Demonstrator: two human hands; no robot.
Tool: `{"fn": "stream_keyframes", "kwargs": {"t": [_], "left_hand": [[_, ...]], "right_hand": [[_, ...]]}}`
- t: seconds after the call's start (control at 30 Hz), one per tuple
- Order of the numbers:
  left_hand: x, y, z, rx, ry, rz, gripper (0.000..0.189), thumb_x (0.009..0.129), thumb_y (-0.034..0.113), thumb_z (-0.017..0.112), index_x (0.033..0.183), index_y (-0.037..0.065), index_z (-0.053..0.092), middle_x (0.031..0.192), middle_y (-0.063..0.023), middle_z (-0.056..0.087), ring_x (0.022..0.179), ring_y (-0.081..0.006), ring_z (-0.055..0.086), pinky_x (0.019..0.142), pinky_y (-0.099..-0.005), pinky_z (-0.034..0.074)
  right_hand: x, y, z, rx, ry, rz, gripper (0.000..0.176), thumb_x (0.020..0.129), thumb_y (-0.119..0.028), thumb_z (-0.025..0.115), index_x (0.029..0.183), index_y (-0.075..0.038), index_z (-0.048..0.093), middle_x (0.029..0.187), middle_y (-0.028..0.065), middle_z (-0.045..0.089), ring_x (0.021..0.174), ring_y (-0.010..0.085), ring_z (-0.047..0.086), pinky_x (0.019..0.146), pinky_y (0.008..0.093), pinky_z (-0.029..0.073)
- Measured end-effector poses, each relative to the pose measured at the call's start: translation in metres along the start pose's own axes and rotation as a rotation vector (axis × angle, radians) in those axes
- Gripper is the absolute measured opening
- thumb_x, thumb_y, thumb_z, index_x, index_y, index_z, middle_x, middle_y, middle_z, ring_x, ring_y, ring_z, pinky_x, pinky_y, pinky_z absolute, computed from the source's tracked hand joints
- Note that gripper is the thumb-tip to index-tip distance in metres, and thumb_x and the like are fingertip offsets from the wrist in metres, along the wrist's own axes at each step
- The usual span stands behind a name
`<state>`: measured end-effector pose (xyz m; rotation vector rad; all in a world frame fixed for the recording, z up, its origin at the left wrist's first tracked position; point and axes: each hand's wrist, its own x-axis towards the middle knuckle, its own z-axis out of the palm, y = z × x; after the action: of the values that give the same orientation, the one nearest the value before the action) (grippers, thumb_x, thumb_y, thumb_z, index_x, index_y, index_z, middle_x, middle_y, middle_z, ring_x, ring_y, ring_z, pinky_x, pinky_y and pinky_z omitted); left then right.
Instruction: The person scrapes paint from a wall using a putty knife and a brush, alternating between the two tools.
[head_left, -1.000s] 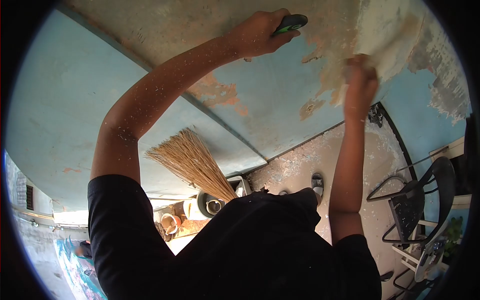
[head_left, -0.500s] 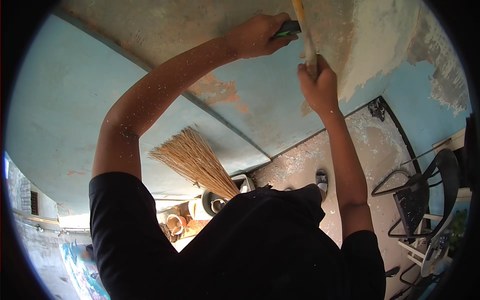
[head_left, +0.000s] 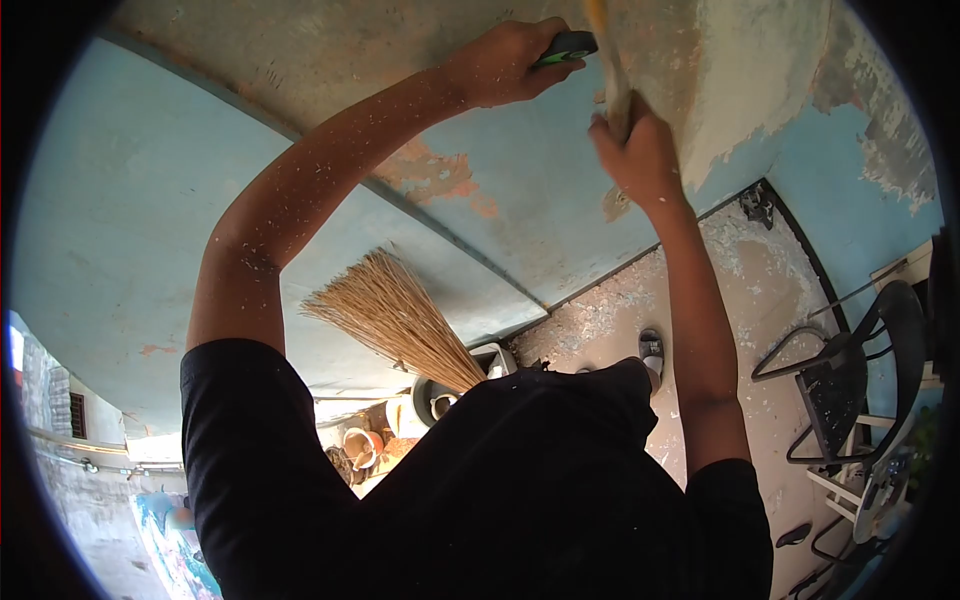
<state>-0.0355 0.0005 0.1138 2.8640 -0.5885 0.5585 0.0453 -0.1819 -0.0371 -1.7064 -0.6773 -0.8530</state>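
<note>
My left hand (head_left: 505,62) is raised against the peeling blue wall (head_left: 540,190) and is closed on a tool with a black and green handle (head_left: 566,47). My right hand (head_left: 640,150) grips a yellowish wooden stick (head_left: 607,62) that runs up along the wall past the left hand. Where both hands are, the blue paint is gone and bare grey, orange and cream plaster (head_left: 730,80) shows. Both forearms are speckled with paint flakes.
A straw broom (head_left: 395,318) leans at the wall below my left arm, with pots and buckets (head_left: 425,405) at its base. Paint flakes cover the floor (head_left: 700,300). My sandalled foot (head_left: 652,352) stands there. Black metal chairs (head_left: 850,390) stand at the right.
My right hand moved left from the cream patch to a spot beside the left hand, now gripping the stick. The left hand stayed in place on its tool.
</note>
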Motion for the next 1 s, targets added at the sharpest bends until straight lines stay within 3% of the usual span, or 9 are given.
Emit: {"fn": "stream_keyframes", "kwargs": {"t": [0.13,0.17,0.23,0.27,0.3,0.4,0.53,0.63,1.0], "left_hand": [[-0.001,-0.009,-0.001,-0.002,0.025,-0.022,0.029,0.093,0.022,0.067,0.112,0.002,0.059,0.069,-0.0097,0.063,0.051,-0.0177,0.060,0.045,-0.0328,0.049],[-0.004,-0.005,-0.002,-0.014,0.025,-0.020,0.030,0.093,0.023,0.067,0.113,0.002,0.058,0.069,-0.0098,0.062,0.051,-0.0174,0.060,0.045,-0.0326,0.049],[-0.007,-0.003,0.001,-0.028,0.024,-0.004,0.030,0.094,0.023,0.067,0.113,0.002,0.058,0.069,-0.0098,0.062,0.051,-0.0171,0.060,0.046,-0.0323,0.050],[-0.008,-0.008,0.003,-0.025,0.043,0.004,0.030,0.094,0.023,0.066,0.113,0.002,0.058,0.070,-0.0092,0.062,0.051,-0.0167,0.060,0.046,-0.0321,0.049],[-0.005,-0.008,0.002,-0.023,0.058,0.015,0.031,0.094,0.024,0.066,0.114,0.001,0.058,0.070,-0.0086,0.062,0.051,-0.0162,0.060,0.047,-0.0318,0.049],[-0.012,-0.004,-0.003,-0.108,0.090,-0.125,0.028,0.093,0.025,0.068,0.105,0.002,0.060,0.066,-0.0125,0.060,0.057,-0.0235,0.059,0.056,-0.0365,0.048],[0.000,-0.004,-0.023,-0.121,0.167,-0.269,0.030,0.095,0.028,0.065,0.110,0.003,0.060,0.068,-0.0037,0.057,0.059,-0.0097,0.051,0.055,-0.0294,0.045],[0.013,0.016,-0.041,-0.091,0.039,-0.305,0.026,0.099,0.024,0.059,0.107,-0.001,0.055,0.076,-0.0073,0.053,0.068,-0.0179,0.049,0.060,-0.0327,0.044],[0.012,0.010,-0.026,-0.123,0.042,-0.188,0.028,0.099,0.023,0.059,0.115,0.001,0.056,0.075,-0.0054,0.051,0.066,-0.0155,0.046,0.059,-0.0318,0.043]], "right_hand": [[0.030,-0.027,-0.032,0.962,0.324,0.747,0.029,0.087,-0.029,0.059,0.090,0.000,0.060,0.076,0.0204,0.065,0.076,0.0366,0.066,0.069,0.0409,0.050],[0.023,-0.026,-0.024,0.959,0.318,0.764,0.029,0.087,-0.029,0.059,0.090,0.000,0.060,0.076,0.0204,0.065,0.076,0.0366,0.066,0.069,0.0409,0.050],[0.016,-0.024,-0.002,0.238,-0.229,0.173,0.025,0.086,-0.027,0.060,0.089,-0.002,0.060,0.074,0.0071,0.064,0.067,0.0270,0.062,0.064,0.0369,0.048],[0.018,-0.036,-0.007,0.142,-0.370,0.178,0.021,0.088,-0.026,0.059,0.088,-0.005,0.060,0.073,-0.0020,0.057,0.062,0.0147,0.052,0.060,0.0322,0.044],[0.023,-0.038,-0.017,0.137,-0.356,0.171,0.021,0.088,-0.026,0.059,0.088,-0.005,0.060,0.073,-0.0020,0.057,0.062,0.0147,0.052,0.060,0.0322,0.044],[0.047,-0.048,-0.051,0.934,0.346,0.571,0.017,0.089,-0.024,0.060,0.089,-0.006,0.060,0.078,-0.0025,0.054,0.066,0.0074,0.046,0.060,0.0277,0.039],[0.043,-0.029,-0.064,0.907,0.189,0.596,0.019,0.088,-0.023,0.061,0.094,-0.005,0.059,0.088,0.0010,0.056,0.072,0.0078,0.043,0.066,0.0267,0.039],[0.034,-0.028,-0.058,0.873,0.165,0.711,0.022,0.088,-0.024,0.061,0.098,-0.005,0.058,0.091,0.0019,0.057,0.075,0.0084,0.045,0.068,0.0274,0.039],[0.019,-0.013,-0.054,0.871,0.112,0.734,0.022,0.089,-0.024,0.061,0.098,-0.004,0.057,0.093,0.0040,0.059,0.081,0.0109,0.050,0.071,0.0268,0.040]]}}
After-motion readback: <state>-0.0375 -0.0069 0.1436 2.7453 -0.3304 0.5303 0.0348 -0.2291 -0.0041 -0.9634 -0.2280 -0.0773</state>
